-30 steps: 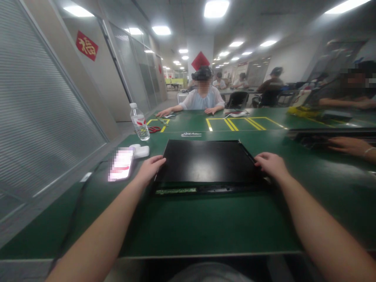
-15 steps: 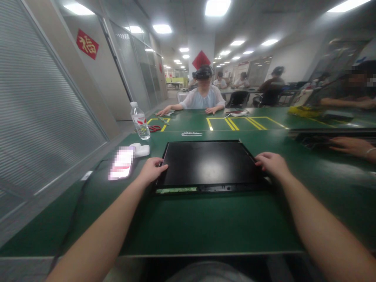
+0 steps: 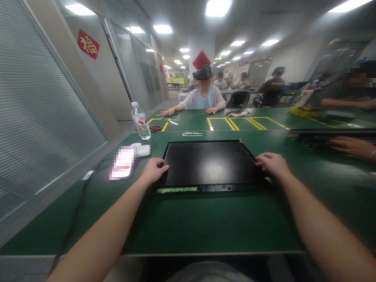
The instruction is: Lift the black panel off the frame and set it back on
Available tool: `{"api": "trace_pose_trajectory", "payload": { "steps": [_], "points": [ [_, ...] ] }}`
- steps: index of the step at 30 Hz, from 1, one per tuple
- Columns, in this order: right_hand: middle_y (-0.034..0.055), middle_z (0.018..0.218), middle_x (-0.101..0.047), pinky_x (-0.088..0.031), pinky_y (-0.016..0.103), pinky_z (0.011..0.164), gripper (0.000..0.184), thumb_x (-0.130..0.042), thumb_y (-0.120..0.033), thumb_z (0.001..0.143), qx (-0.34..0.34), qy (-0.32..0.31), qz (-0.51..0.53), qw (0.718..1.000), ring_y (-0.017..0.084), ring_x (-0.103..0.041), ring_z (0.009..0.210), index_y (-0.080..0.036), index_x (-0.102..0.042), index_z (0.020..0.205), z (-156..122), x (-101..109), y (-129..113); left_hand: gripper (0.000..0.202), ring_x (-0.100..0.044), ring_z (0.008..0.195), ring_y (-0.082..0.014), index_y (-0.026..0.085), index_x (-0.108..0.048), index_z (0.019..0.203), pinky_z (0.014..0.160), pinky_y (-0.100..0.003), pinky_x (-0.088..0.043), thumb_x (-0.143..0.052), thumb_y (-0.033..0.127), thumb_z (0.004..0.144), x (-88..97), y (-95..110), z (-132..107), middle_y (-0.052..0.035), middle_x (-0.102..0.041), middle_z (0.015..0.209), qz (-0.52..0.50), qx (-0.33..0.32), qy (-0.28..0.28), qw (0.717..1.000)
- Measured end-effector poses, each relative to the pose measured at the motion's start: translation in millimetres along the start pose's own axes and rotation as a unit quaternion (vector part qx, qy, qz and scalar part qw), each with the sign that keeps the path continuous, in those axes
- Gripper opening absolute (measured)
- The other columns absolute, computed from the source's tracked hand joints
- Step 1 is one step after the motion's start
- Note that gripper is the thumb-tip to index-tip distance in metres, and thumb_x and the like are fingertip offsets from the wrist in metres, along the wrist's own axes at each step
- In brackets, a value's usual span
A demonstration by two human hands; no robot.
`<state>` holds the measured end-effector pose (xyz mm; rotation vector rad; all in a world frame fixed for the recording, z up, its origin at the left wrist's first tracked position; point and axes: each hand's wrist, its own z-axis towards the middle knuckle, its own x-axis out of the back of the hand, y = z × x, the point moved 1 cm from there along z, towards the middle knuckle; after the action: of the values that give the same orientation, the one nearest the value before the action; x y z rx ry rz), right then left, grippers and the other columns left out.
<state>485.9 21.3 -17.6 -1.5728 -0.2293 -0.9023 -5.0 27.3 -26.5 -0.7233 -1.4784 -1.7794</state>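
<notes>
Black screen panel lying on desk, wearer's twelve o'clock; left hand clamping panel's nine-o'clock edge, right hand its three-o'clock edge. Apparently aligning; next move probably calling for even pressure. Bottle standing at panel's ten o'clock.

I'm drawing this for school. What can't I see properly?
In the head view:
Black panel: its top hides the underside.
Left hand: some fingers hidden behind itself.
Phone: screen blurred by pixelation.
Thin white thing: too small to identify.
Nearest co-worker's hand: arm cut off by right edge.
</notes>
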Motion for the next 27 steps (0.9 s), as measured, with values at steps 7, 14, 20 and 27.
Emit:
{"api": "trace_pose_trajectory", "payload": {
  "steps": [7,14,20,27],
  "points": [
    [0.0074,0.072,-0.076,-0.049,0.030,0.054,0.018,-0.062,-0.034,0.074,0.001,0.005,-0.002,1.000,0.016,-0.057,0.048,-0.020,-0.073,0.075,-3.2,-0.5,-3.3,0.034,-0.064,0.118,-0.0330,0.015,-0.080,0.095,0.102,-0.041,-0.049,-0.068,0.041,0.076,-0.5,-5.1,2.3,-0.0171,-0.073,0.120,0.041,-0.005,-0.008,0.999],
    [0.0072,0.074,-0.076,-0.048,0.030,0.055,0.018,-0.062,-0.034,0.073,-0.006,0.000,-0.006,1.000,0.016,-0.060,0.051,-0.020,-0.073,0.077,-3.8,0.3,-3.4,0.046,-0.061,0.127,-0.0339,0.012,-0.079,0.110,0.106,-0.038,-0.047,-0.067,0.043,0.079,0.0,-2.7,0.4,-0.0196,-0.066,0.133,0.073,0.017,-0.020,0.997],
    [0.0065,0.074,-0.077,-0.050,0.031,0.056,0.020,-0.062,-0.035,0.073,0.002,0.006,-0.016,1.000,0.016,-0.060,0.051,-0.021,-0.074,0.078,-2.9,-0.7,-0.7,0.049,-0.059,0.128,-0.0320,0.013,-0.076,0.119,0.112,-0.039,-0.042,-0.064,0.043,0.082,-1.7,1.4,-1.4,-0.0187,-0.062,0.139,0.107,0.018,-0.035,0.993],
    [0.0060,0.077,-0.077,-0.050,0.031,0.058,0.018,-0.062,-0.034,0.075,-0.001,0.001,-0.019,1.000,0.016,-0.060,0.053,-0.021,-0.074,0.079,-4.6,-0.6,-2.4,0.047,-0.060,0.126,-0.0331,0.015,-0.076,0.117,0.112,-0.040,-0.042,-0.061,0.042,0.082,-2.5,3.3,-3.0,-0.0172,-0.063,0.135,0.114,0.006,-0.036,0.993]
  ]
}}
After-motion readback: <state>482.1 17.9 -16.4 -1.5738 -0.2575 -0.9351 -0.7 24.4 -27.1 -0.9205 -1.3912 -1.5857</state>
